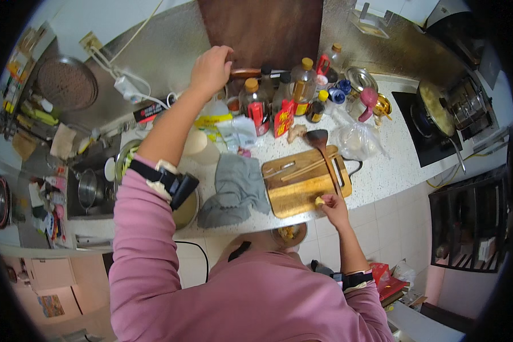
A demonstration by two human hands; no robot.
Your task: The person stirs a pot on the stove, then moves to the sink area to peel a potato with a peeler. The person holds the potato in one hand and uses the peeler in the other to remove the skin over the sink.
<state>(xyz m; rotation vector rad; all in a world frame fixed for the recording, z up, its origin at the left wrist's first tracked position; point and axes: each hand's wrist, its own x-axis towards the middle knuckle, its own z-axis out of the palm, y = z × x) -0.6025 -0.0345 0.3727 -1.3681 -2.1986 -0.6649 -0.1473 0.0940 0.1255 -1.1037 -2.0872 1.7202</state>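
Note:
My left hand point(210, 73) reaches over the bottles to the back of the counter, in front of a dark brown board point(262, 31). Its fingers are curled, and whatever they may grip is hidden. Between the fingertips of my right hand point(335, 210) is a small pale-yellow chunk point(319, 201), held above the front edge of a wooden cutting board point(293, 199). Chopsticks point(302, 170) lie across that board, along with a dark-headed spatula point(318, 138) whose handle runs toward my right hand. Behind the board lies a knob of ginger point(296, 133).
A grey cloth point(236, 185) lies left of the board. Several sauce bottles point(252, 102) crowd the back, and a clear plastic bag point(356, 139) sits to the right. Farther right, a pan point(436, 108) stands on the black cooktop. A sink point(77, 199) is at left; a bin point(290, 233) stands below the counter.

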